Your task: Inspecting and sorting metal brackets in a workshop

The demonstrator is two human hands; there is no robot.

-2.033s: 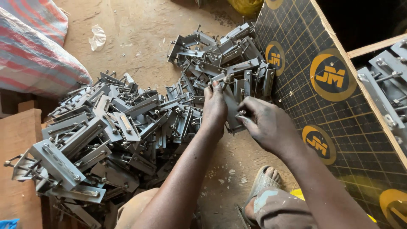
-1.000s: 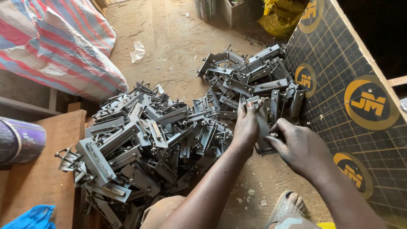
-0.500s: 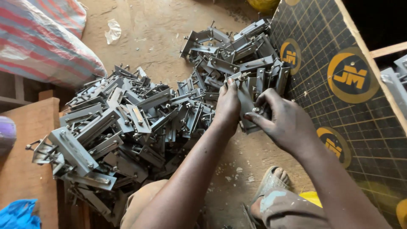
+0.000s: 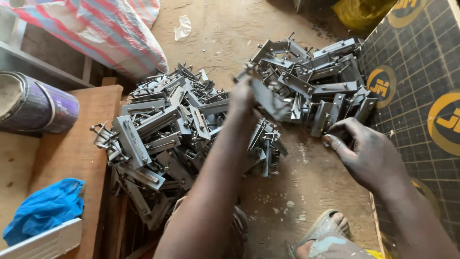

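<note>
Two heaps of grey metal brackets with bolts lie on the dirt floor: a big one (image 4: 153,129) on the left and a smaller one (image 4: 316,76) against a board. My left hand (image 4: 242,98), blurred by motion, is between the heaps and grips one grey bracket (image 4: 269,101) lifted off the floor. My right hand (image 4: 369,156) hovers low beside the smaller heap. Its fingers are loosely curled and hold nothing, with the fingertips close to an upright bracket (image 4: 326,115).
A dark gridded board (image 4: 417,62) with round yellow marks leans along the right. A striped sack (image 4: 100,36), a purple bucket (image 4: 36,103) and a blue cloth (image 4: 45,208) on a wooden bench (image 4: 72,153) are on the left. My sandalled foot (image 4: 321,235) is below.
Both hands were together on one bracket at the smaller heap. Now they are apart: the left hand has swung left with the bracket, and the right hand has let go.
</note>
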